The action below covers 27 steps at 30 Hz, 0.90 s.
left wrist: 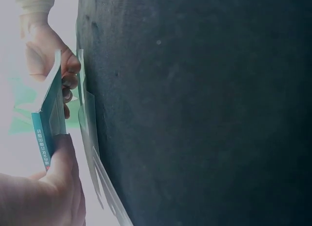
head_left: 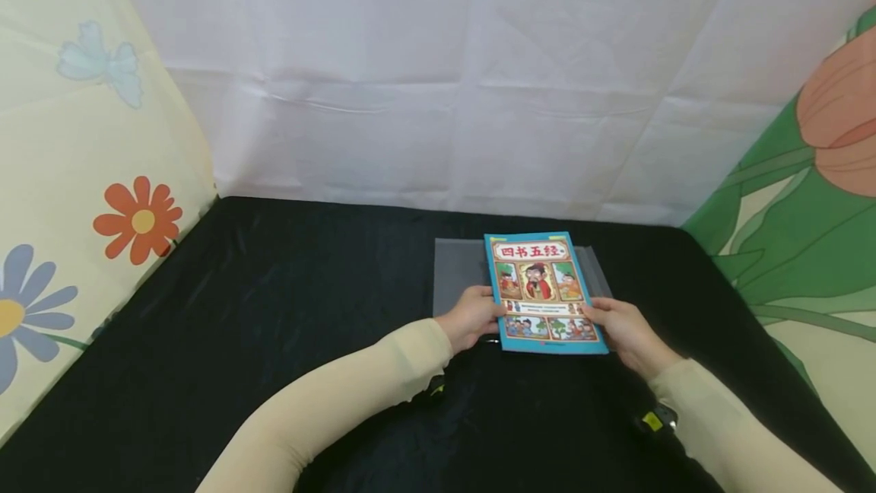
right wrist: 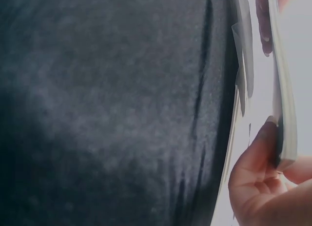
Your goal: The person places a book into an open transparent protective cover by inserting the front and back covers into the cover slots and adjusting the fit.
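Inspecting remotely, I find the left hand and right hand pinching opposite long edges of the blue-bordered, illustrated paperback book, raised above the thin, clear plastic sheet. I judge it light, bendable, slick-covered; mid-edge holds suit.

The left hand and right hand face each other, a little apart, both pinching with thumb on top and fingers bent underneath. Behind the left hand, the left arm reaches back and outward to the left, bent in a curve; behind the right hand, the right forearm slants back to the right, straighter. Pale long sleeves end at both wrists, leaving the hands bare.
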Tool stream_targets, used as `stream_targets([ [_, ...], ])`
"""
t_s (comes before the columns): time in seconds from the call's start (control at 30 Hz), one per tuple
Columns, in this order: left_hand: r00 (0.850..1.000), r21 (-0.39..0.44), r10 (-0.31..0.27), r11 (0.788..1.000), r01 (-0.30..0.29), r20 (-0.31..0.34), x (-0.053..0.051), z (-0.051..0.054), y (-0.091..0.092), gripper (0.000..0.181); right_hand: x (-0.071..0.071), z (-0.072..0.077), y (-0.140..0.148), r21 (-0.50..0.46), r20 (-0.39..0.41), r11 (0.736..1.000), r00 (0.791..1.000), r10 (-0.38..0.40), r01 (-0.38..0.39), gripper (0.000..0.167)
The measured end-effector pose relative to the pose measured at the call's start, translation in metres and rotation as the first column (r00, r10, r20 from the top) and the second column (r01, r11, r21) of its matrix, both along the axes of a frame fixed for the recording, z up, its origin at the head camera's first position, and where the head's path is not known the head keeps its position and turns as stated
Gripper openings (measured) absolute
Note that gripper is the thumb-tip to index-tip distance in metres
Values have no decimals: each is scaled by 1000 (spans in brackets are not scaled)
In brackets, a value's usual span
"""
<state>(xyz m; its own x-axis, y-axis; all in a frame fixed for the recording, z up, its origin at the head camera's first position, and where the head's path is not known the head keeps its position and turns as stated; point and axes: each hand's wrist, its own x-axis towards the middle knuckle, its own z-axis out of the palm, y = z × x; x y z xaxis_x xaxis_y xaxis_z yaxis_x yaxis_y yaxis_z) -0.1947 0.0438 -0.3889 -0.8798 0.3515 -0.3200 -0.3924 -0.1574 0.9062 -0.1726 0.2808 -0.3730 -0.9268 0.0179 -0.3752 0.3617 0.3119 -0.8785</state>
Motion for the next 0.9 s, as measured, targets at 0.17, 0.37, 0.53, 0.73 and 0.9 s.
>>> stream_targets([
  [0.17,1000,14,-8,1000,7,4,-1,0,3,33,1,0,3,18,1,1000,1000,-1,1,59],
  [0.37,1000,13,5,1000,-5,11,-2,1,8,32,0,1,8,-2,12,1000,1000,-24,24,59],
  [0.53,1000,-19,12,1000,-12,13,-3,1,13,30,-2,1,12,-7,26,999,999,-41,42,61],
  [0.73,1000,-11,24,1000,-24,15,-5,1,20,34,-4,0,17,-18,27,998,998,-57,58,60],
  [0.9,999,-19,33,999,-33,13,-8,0,27,37,-7,1,20,-14,39,997,996,-77,77,59],
])
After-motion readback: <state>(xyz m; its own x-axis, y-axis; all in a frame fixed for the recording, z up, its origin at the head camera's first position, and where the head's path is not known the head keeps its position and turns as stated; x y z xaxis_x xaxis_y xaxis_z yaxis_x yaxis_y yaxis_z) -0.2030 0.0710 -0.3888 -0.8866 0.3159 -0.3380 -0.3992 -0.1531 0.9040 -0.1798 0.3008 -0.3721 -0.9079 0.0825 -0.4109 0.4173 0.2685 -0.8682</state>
